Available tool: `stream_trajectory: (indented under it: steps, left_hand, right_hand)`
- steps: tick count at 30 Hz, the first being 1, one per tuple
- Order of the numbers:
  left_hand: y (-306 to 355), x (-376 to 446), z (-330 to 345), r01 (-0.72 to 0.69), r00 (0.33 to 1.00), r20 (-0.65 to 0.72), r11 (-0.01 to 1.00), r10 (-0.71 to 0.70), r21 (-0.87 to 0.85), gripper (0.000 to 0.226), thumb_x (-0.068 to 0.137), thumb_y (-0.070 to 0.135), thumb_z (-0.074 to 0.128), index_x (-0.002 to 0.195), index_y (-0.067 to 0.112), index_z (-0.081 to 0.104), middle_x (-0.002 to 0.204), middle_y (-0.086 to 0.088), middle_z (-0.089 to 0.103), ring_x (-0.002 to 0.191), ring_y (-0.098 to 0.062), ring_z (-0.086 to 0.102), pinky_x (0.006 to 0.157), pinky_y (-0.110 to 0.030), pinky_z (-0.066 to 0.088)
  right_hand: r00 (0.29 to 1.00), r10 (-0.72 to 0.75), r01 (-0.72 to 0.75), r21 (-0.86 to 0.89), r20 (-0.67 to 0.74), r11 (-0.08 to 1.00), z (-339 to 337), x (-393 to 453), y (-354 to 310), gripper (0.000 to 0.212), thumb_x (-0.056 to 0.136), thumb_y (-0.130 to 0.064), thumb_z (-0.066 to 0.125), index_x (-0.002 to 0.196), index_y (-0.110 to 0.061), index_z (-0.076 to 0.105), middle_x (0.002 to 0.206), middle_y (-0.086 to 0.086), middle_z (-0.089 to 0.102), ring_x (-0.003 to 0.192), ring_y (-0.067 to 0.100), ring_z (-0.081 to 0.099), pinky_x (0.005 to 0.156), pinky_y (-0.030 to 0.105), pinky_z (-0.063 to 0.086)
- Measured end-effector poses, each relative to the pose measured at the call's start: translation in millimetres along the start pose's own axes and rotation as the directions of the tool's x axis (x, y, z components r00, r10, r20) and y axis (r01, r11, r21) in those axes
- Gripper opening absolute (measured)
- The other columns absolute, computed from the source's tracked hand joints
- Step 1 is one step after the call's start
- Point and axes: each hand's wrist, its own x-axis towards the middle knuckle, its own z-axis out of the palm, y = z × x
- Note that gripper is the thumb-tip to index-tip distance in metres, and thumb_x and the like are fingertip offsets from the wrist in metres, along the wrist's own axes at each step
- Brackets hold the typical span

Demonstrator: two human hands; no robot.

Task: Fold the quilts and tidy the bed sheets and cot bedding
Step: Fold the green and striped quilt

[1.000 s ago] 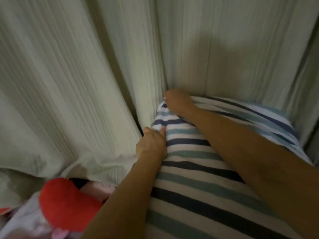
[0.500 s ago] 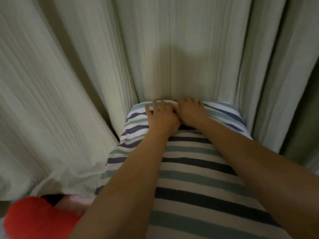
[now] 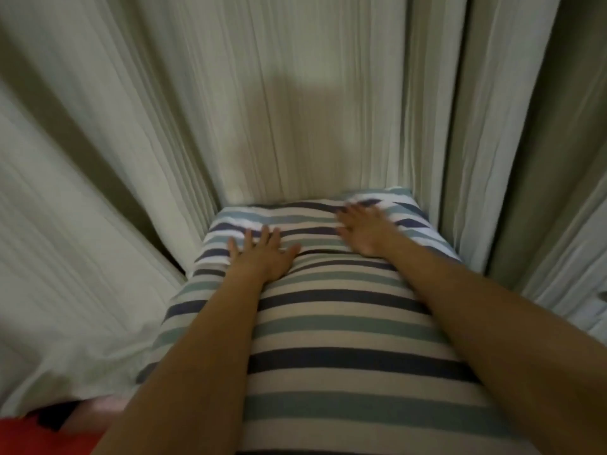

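A striped quilt (image 3: 335, 326), banded in white, teal and navy, lies folded into a thick long pad that runs from the bottom of the view up to the curtain. My left hand (image 3: 262, 257) lies flat on its far left part with fingers spread. My right hand (image 3: 364, 233) presses flat on its far right part, fingers straight and blurred by motion. Both forearms stretch over the quilt. Neither hand grips the fabric.
Pale green pleated curtains (image 3: 295, 110) hang right behind the quilt and down both sides, touching its far end. A red soft object (image 3: 39, 436) shows at the bottom left corner, partly cut off by the frame.
Both hands have let go of the quilt's far left corner and now lie flat. They have slid apart, the left leftward and the right rightward, across the quilt's far end.
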Motion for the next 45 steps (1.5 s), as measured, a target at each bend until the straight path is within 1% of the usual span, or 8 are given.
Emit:
stream_trajectory:
  steps: [4,11,16,21,28,34,40,45]
  left_hand:
    - [-20,-24,-10,0.275,0.961,0.046,0.961,-0.274,-0.015,0.075,0.094,0.067,0.016,0.155,0.025,0.002,0.162,-0.006,-0.002,0.146,-0.038,-0.001,0.113,-0.063,-0.003]
    - [39,-69,3,0.062,0.993,-0.099,0.996,-0.068,-0.062,0.069,0.097,0.060,0.013,0.154,0.024,-0.001,0.162,-0.001,-0.006,0.148,-0.028,-0.009,0.114,-0.057,-0.011]
    - [1,-127,23,0.225,0.968,-0.103,0.973,-0.229,-0.049,0.081,0.091,0.071,0.009,0.155,0.021,0.002,0.161,-0.011,-0.004,0.147,-0.035,-0.005,0.115,-0.058,-0.009]
    - [33,-197,28,0.006,0.965,-0.263,0.999,-0.019,-0.052,0.078,0.090,0.071,0.009,0.154,0.026,0.001,0.162,-0.003,-0.004,0.147,-0.032,-0.007,0.113,-0.058,-0.009]
    - [-24,-294,44,0.061,0.985,-0.160,0.998,-0.064,-0.026,0.082,0.090,0.072,0.013,0.154,0.023,0.007,0.162,-0.007,0.002,0.146,-0.038,0.002,0.114,-0.062,-0.001]
    - [-6,-383,76,-0.087,0.949,-0.311,0.992,0.054,-0.095,0.080,0.088,0.073,0.013,0.154,0.030,-0.002,0.162,0.002,-0.007,0.147,-0.031,-0.006,0.114,-0.060,-0.004]
    - [-48,-413,97,-0.071,0.997,0.009,0.995,0.072,-0.076,0.078,0.091,0.071,0.020,0.154,0.030,0.001,0.161,-0.005,-0.008,0.146,-0.038,-0.003,0.114,-0.061,0.008]
    - [-22,-444,80,-0.062,0.928,-0.373,0.983,-0.006,-0.172,0.076,0.094,0.066,0.017,0.154,0.025,-0.003,0.161,-0.004,-0.008,0.148,-0.028,-0.006,0.115,-0.057,-0.004]
  right_hand:
    - [0.953,0.292,-0.301,-0.152,-0.078,0.941,-22,-18,26,0.054,0.100,-0.035,0.032,0.147,-0.010,0.031,0.153,0.012,0.028,0.140,0.026,0.026,0.115,0.043,0.019]
    - [0.998,0.057,-0.062,0.181,0.030,0.982,0,-76,-52,0.061,0.100,-0.052,0.020,0.154,-0.024,0.015,0.162,0.006,0.004,0.148,0.025,0.004,0.118,0.047,0.003]
    - [0.872,0.489,-0.481,0.163,-0.009,0.861,16,-162,5,0.059,0.098,-0.049,0.023,0.150,-0.021,0.022,0.158,0.014,0.016,0.144,0.034,0.015,0.117,0.052,0.010]
    - [0.987,0.064,-0.020,0.287,-0.147,0.958,11,-222,-83,0.065,0.097,-0.059,0.025,0.153,-0.028,0.015,0.161,0.004,0.011,0.148,0.024,0.007,0.118,0.047,0.004]
    - [0.825,0.561,-0.564,0.113,0.059,0.818,15,-345,-69,0.064,0.097,-0.054,0.023,0.151,-0.022,0.018,0.159,0.014,0.010,0.145,0.035,0.014,0.116,0.056,0.009]
    - [0.969,0.186,-0.135,0.283,-0.164,0.950,22,-387,-164,0.065,0.098,-0.059,0.020,0.154,-0.029,0.005,0.162,0.003,0.000,0.148,0.020,-0.001,0.119,0.043,0.000]
    - [0.869,0.487,-0.492,0.057,0.081,0.869,53,-452,-129,0.062,0.100,-0.051,0.019,0.153,-0.023,0.004,0.161,0.011,0.000,0.146,0.035,0.007,0.117,0.053,0.005]
    - [0.951,0.174,-0.106,0.262,-0.255,0.959,12,-447,-182,0.062,0.100,-0.050,0.027,0.153,-0.021,0.012,0.161,0.009,0.006,0.148,0.025,0.006,0.120,0.044,0.004]
